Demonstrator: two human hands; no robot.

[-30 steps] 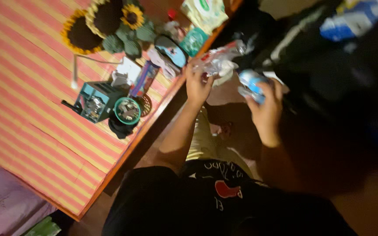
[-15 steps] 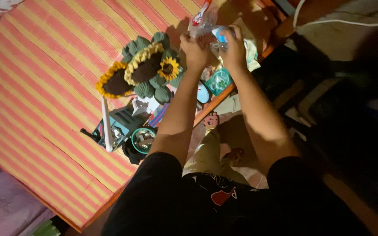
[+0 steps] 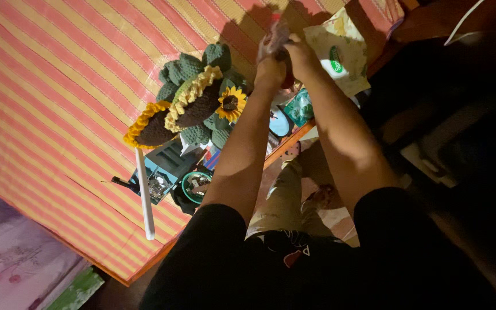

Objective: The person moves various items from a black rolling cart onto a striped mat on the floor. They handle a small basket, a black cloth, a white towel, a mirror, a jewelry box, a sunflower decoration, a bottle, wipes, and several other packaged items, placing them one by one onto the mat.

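Clear plastic wrapper (image 3: pixel 275 35) between both hands

A striped orange mat (image 3: pixel 58 103) carries crocheted sunflowers (image 3: pixel 193 103), a white stick (image 3: pixel 144 195) and a teal box (image 3: pixel 159 178).

the small thing (image 3: pixel 275 35) gripped between the left hand (image 3: pixel 271 68) and right hand (image 3: pixel 301 54) is blurred and mostly covered by fingers; the round green tub (image 3: pixel 193 186) sits half behind the left forearm, contents unreadable
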